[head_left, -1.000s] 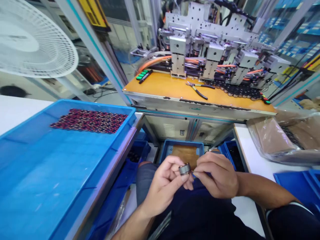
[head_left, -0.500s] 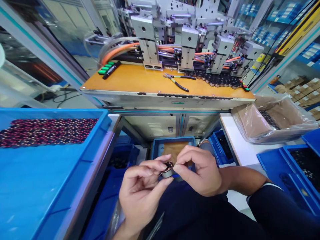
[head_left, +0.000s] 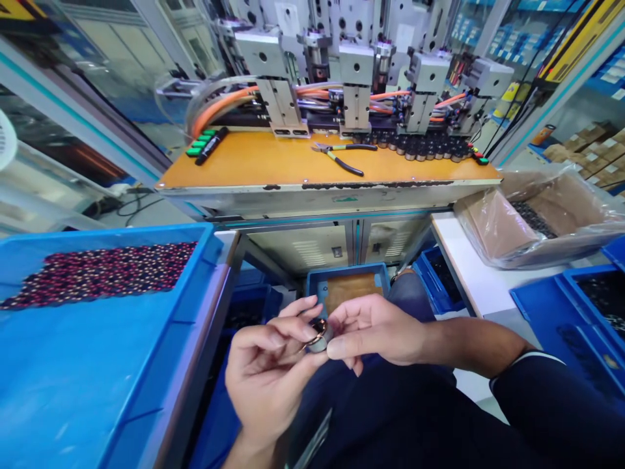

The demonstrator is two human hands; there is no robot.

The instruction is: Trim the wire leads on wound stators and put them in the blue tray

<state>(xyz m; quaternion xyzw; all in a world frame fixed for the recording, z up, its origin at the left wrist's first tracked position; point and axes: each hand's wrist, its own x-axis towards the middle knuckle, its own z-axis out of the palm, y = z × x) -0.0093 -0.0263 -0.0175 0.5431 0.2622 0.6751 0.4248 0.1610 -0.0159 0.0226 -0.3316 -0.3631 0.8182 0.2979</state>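
Observation:
My left hand (head_left: 268, 368) is closed round a small motor stator (head_left: 320, 337), a grey metal ring with copper windings and a dark inner part, held tilted between thumb and fingers. At the ring's right side, the thumb and fingertips of my right hand (head_left: 378, 333) are closed on its edge. Both hands are above my lap, in front of a blue tray (head_left: 312, 281) with brown cardboard in it. The underside of the stator is hidden by my fingers.
A blue bin (head_left: 63, 352) with rows of dark-and-red wound parts stands left. On the orange bench (head_left: 273, 159) lie cutting pliers (head_left: 342, 157), markers (head_left: 209, 144) and several black cylindrical parts (head_left: 420, 147), below a pneumatic machine (head_left: 356, 85). A plastic-lined carton (head_left: 508, 228) sits right.
My right hand has turned and moved from the stator's top edge to its right side, with the thumb now lower. The stator has tilted in my left hand. The view has shifted slightly.

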